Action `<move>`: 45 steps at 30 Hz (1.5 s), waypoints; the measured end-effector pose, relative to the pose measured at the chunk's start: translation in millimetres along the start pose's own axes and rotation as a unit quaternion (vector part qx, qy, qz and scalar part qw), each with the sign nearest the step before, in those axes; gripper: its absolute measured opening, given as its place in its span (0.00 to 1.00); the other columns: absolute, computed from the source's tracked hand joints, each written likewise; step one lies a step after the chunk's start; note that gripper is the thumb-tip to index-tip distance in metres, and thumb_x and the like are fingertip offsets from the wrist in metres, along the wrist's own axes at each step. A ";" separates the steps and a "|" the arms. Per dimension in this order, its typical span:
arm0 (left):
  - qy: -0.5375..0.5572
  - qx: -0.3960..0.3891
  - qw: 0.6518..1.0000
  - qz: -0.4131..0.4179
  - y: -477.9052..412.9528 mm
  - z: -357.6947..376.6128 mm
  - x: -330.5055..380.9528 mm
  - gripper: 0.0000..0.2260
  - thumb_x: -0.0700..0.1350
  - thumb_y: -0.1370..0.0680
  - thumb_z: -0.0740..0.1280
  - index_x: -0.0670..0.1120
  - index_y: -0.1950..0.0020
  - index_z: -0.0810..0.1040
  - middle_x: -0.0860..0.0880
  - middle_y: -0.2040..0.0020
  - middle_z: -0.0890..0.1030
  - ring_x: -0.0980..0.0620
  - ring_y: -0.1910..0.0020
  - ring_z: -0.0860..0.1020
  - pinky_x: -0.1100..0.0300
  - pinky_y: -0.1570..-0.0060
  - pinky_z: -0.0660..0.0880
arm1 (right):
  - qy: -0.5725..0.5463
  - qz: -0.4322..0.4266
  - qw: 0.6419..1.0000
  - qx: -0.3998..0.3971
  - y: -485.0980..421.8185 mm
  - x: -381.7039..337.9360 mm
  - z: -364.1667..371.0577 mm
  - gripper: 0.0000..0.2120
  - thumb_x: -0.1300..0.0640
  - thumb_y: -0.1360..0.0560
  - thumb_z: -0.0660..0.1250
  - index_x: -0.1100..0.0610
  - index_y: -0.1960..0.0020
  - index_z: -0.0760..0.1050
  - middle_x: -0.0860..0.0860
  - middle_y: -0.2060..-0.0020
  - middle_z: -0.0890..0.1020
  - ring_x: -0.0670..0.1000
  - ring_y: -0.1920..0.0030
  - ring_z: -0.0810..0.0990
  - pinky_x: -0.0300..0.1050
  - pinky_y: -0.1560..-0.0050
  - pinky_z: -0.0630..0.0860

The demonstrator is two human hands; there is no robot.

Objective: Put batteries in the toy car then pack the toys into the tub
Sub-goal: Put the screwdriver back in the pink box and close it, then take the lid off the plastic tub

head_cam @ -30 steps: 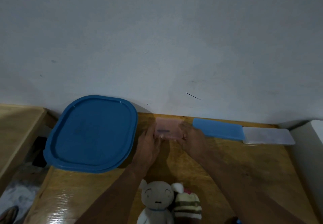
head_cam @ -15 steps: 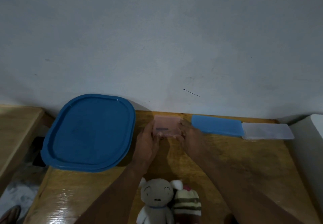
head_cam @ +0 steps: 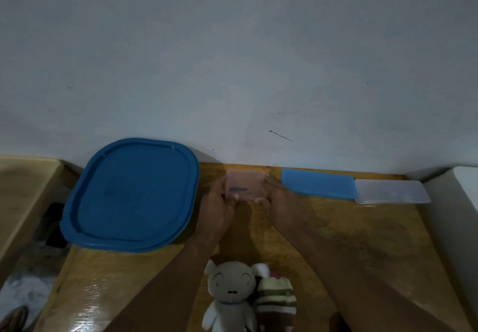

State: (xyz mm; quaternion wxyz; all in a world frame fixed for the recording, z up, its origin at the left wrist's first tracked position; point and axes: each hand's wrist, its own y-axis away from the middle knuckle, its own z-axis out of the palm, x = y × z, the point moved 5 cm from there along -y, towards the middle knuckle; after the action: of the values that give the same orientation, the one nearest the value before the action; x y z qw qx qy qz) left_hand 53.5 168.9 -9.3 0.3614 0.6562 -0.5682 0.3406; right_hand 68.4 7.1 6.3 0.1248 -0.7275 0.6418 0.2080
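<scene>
Gripping the pink box (head_cam: 245, 185) from both sides, we are holding it at the worktop (head_cam: 362, 241), just right of the big lid (head_cam: 129, 197) and close to the wall (head_cam: 232, 60). Our left hand (head_cam: 219, 207) is curling its fingers round the box's left edge, and our right hand (head_cam: 280, 203) is curling round the right edge, with both thumbs lying at the near edge. A dark bar (head_cam: 238, 189) is showing through the pink plastic. We are guessing it may be a battery, but it is too blurred to tell.

Further right of the lid, a blue case (head_cam: 318, 183) and then a clear case (head_cam: 390, 191) are lying end to end along the wall. Right of the lid and nearer us, a plush dog (head_cam: 231, 295) and a striped plush (head_cam: 275, 303) are lying side by side, touching.

We are judging the task as barely begun. No toy car is showing, no batteries are out, and both plush toys are waiting unpacked. Whether the lid is covering the tub we cannot tell. Opening this box, fitting the batteries and packing everything are all remaining.
</scene>
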 end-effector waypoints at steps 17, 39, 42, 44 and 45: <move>-0.286 -0.007 0.950 0.125 81.6 -50.7 60.2 0.08 0.44 0.21 0.60 0.44 0.43 0.73 0.42 0.47 0.76 0.43 0.52 0.75 0.53 0.57 0.71 | -0.007 -0.011 1.000 0.009 70.4 -46.4 -41.9 0.19 0.55 0.21 0.61 0.58 0.31 0.67 0.56 0.35 0.73 0.56 0.37 0.73 0.48 0.39 0.71; -0.322 0.099 0.939 0.071 160.6 -174.8 40.2 0.21 0.50 0.19 0.59 0.45 0.27 0.66 0.44 0.34 0.73 0.46 0.40 0.75 0.53 0.44 0.72 | -0.033 -0.062 0.997 0.028 133.6 -146.9 -25.0 0.18 0.53 0.21 0.63 0.59 0.35 0.70 0.55 0.42 0.79 0.54 0.43 0.77 0.46 0.44 0.74; -0.322 0.093 0.940 0.067 131.2 -192.4 27.5 0.22 0.50 0.19 0.59 0.45 0.26 0.64 0.44 0.32 0.71 0.45 0.38 0.74 0.51 0.42 0.72 | -0.049 -0.043 0.997 0.030 106.7 -157.8 -19.0 0.10 0.54 0.21 0.62 0.57 0.44 0.74 0.52 0.51 0.79 0.51 0.52 0.77 0.45 0.50 0.75; -0.325 0.093 0.939 0.066 109.9 -206.6 17.3 0.21 0.50 0.19 0.59 0.45 0.27 0.65 0.44 0.33 0.72 0.45 0.39 0.75 0.50 0.42 0.73 | -0.062 -0.026 0.997 0.027 86.9 -163.9 -12.9 0.05 0.55 0.21 0.62 0.56 0.54 0.73 0.50 0.59 0.77 0.50 0.58 0.77 0.47 0.56 0.77; -0.323 0.095 0.939 0.064 99.3 -214.3 12.0 0.21 0.50 0.19 0.59 0.45 0.27 0.65 0.43 0.34 0.72 0.44 0.40 0.75 0.50 0.43 0.73 | -0.069 -0.015 0.997 0.029 77.3 -166.9 -9.8 0.05 0.56 0.22 0.62 0.56 0.56 0.72 0.50 0.61 0.76 0.50 0.59 0.77 0.47 0.57 0.77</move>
State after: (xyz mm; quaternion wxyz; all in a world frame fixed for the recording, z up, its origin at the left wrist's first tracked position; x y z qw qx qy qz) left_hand -51.3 338.2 118.3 0.0717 0.7245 -0.6602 0.1847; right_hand -21.4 138.7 98.8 0.1930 -0.7171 0.6262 0.2375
